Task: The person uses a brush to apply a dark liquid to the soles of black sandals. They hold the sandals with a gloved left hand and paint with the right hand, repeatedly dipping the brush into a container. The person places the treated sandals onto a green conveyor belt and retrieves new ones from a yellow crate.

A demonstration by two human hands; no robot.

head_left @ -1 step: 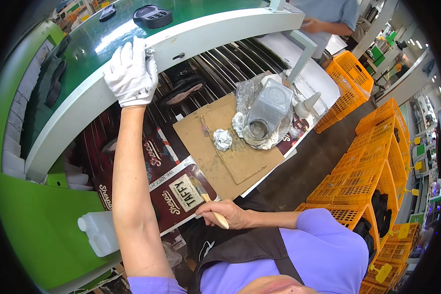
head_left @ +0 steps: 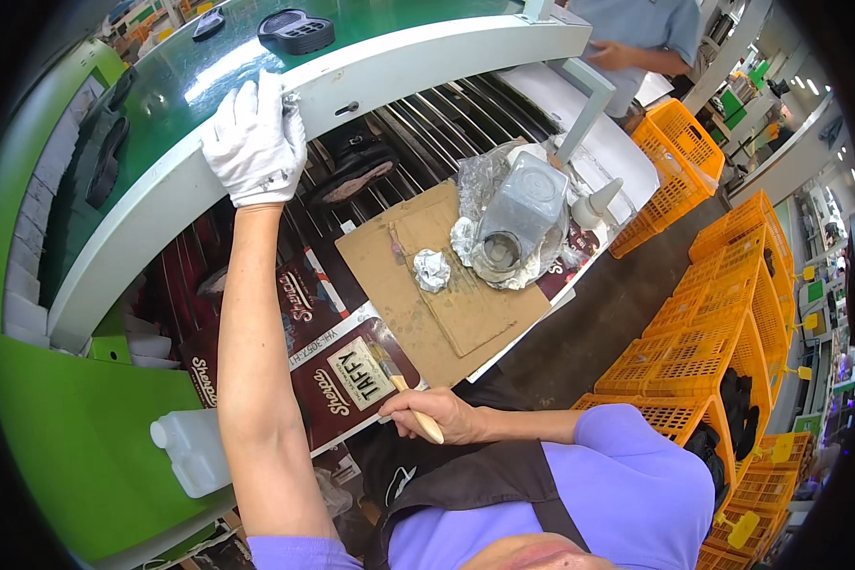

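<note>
My left hand (head_left: 255,142), in a white glove with dark smudges, rests on the pale metal rail (head_left: 427,59) beside the green conveyor belt (head_left: 185,57). Its fingers lie over the rail's top and I see nothing held in them. My right hand (head_left: 444,418), bare, is closed around the wooden handle of a brush (head_left: 427,424). The brush's bristles point at a dark red printed cardboard (head_left: 318,404). A dark shoe sole (head_left: 296,32) lies on the belt past my left hand. Under the rail, a black shoe (head_left: 356,171) sits on the rollers.
On a brown cardboard sheet (head_left: 484,328) stand a tilted clear plastic container (head_left: 522,209) in crumpled wrap and a crumpled foil ball (head_left: 431,271). A white nozzle bottle (head_left: 596,202) is beside them. Orange crates (head_left: 674,361) line the right; a person (head_left: 636,38) works opposite. A white jug (head_left: 192,451) is at left.
The other person's hand across the rail has shifted slightly. My own hands and the brush have not visibly moved.
</note>
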